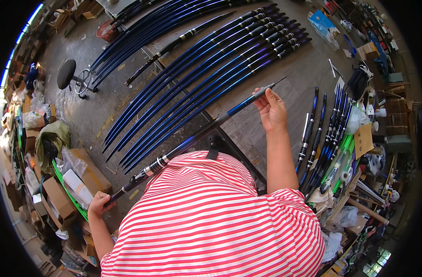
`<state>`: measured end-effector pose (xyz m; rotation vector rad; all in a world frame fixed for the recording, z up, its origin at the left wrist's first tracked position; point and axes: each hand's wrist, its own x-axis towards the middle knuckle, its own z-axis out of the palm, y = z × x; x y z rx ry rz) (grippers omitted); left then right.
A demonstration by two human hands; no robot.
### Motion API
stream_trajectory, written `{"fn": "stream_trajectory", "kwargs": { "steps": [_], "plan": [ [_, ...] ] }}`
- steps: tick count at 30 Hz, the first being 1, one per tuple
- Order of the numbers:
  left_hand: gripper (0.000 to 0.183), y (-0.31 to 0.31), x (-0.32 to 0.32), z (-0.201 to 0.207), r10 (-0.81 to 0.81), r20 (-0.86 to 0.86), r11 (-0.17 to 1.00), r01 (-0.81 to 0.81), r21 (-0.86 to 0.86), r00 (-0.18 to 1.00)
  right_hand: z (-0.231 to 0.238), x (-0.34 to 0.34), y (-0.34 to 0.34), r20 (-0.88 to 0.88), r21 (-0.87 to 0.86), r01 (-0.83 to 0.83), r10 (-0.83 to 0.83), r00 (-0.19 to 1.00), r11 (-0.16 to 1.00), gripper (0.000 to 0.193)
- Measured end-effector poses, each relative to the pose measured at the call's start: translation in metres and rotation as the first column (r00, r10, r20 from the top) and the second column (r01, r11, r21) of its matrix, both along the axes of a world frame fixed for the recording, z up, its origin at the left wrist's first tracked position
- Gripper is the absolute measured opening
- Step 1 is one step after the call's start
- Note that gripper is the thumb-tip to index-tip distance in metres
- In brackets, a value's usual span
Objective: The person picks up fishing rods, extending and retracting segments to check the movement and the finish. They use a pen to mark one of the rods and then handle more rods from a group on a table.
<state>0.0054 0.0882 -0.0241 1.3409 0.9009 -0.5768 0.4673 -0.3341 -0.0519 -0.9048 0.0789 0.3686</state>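
Observation:
A dark blue and black fishing rod [188,139] slants across in front of my body, from lower left to upper right. My left hand [100,204] is closed round its black butt end, beyond the silver-ringed reel seat. Up at the other end, my right hand [270,109] grips the rod near its grey tip section, from which a thin dark point sticks out. On the table beyond lies a row of several similar blue rods [188,94], their black handles toward the upper right.
More rods [141,39] lie at the far left, near a round black stool [66,74]. A single dark rod [174,44] rests between the groups. At right stand several shorter rods [331,124] beside green tubes [342,154]. Cardboard boxes [58,198] crowd the left floor.

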Motion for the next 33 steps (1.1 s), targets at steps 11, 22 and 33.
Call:
{"fn": "stream_trajectory", "kwargs": {
  "steps": [11, 22, 33],
  "plan": [
    [0.051, 0.006, 0.003, -0.001, -0.024, 0.020, 1.000, 0.024, 0.012, 1.000, -0.004, 0.002, 0.005, -0.021, -0.042, 0.024, -0.025, 0.999, 0.999, 0.017],
    [0.051, 0.000, 0.060, -0.009, -0.152, 0.162, 0.980, 0.126, 0.156, 0.975, -0.004, -0.007, 0.046, 0.028, -0.163, -0.138, 0.145, 0.989, 0.977, 0.020],
    [0.040, 0.029, 0.275, -0.069, -0.325, 0.353, 0.578, -0.111, 0.809, 0.877, -0.110, -0.043, 0.032, 0.232, -0.879, 0.024, 0.383, 0.894, 0.475, 0.018]
  ]
}}
